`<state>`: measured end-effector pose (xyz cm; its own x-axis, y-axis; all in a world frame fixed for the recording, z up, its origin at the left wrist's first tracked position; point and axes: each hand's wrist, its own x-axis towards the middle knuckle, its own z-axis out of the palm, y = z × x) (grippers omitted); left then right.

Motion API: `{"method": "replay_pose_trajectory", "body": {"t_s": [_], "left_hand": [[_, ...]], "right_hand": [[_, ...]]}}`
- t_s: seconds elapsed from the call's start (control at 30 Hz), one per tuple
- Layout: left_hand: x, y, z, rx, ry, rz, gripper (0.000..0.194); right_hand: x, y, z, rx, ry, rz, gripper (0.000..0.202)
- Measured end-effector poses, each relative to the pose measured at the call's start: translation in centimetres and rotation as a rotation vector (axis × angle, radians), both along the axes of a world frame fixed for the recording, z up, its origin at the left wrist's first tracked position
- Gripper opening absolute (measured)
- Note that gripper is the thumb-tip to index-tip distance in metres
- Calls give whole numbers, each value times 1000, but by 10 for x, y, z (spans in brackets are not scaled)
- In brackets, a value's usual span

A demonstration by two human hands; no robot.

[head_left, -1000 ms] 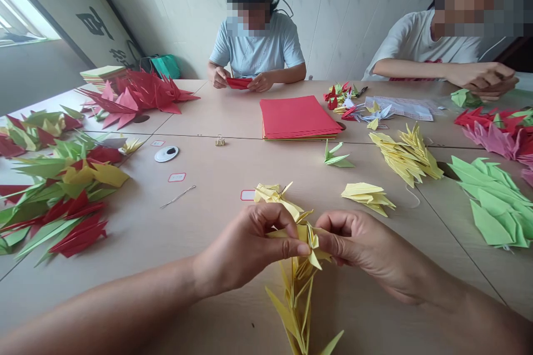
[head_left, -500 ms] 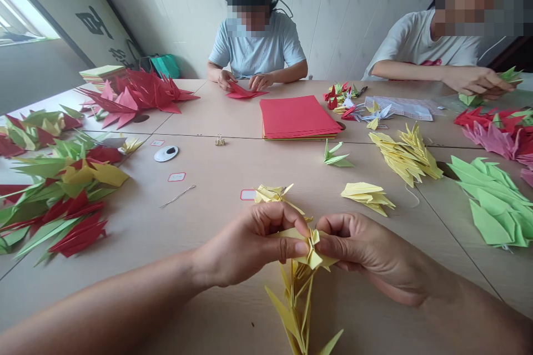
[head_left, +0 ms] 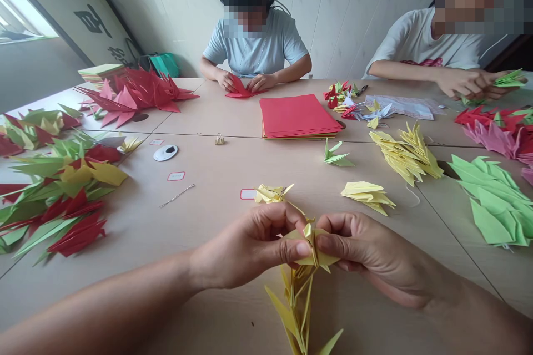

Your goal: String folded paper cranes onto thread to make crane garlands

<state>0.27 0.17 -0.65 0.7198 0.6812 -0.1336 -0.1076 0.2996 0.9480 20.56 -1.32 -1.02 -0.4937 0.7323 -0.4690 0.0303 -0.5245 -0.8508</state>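
Both my hands pinch one yellow paper crane (head_left: 313, 255) low in the middle of the view. My left hand (head_left: 254, 244) grips its left side between thumb and fingers; my right hand (head_left: 370, 249) holds the right side the same way. Just below them hangs or lies a string of folded yellow cranes (head_left: 297, 305), running off the bottom edge. Beyond my left fingers sits another yellow crane (head_left: 270, 194), partly hidden. A small bundle of pale yellow folded cranes (head_left: 368, 195) lies beyond my right hand.
Red paper sheets (head_left: 297, 116) are stacked mid-table. Green and red cranes (head_left: 66, 188) pile up at left, green ones (head_left: 493, 199) at right. A needle-like wire (head_left: 177, 195), a thread spool (head_left: 165, 152) and a binder clip (head_left: 219, 139) lie between. Two people fold paper across the table.
My fingers have shifted slightly on the yellow crane, and its middle folds now stand narrower and more upright. Across the table, a person's red paper has a raised flap.
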Motion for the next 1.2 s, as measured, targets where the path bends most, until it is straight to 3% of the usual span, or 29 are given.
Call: {"method": "replay_pose_trajectory", "body": {"t_s": [0.47, 1.2], "left_hand": [[4, 0, -1, -136, -81, 62, 16], [4, 1, -2, -110, 51, 103, 12]], "right_hand": [[-2, 1, -1, 40, -2, 23, 36], [-3, 2, -8, 169, -60, 28, 38]]}}
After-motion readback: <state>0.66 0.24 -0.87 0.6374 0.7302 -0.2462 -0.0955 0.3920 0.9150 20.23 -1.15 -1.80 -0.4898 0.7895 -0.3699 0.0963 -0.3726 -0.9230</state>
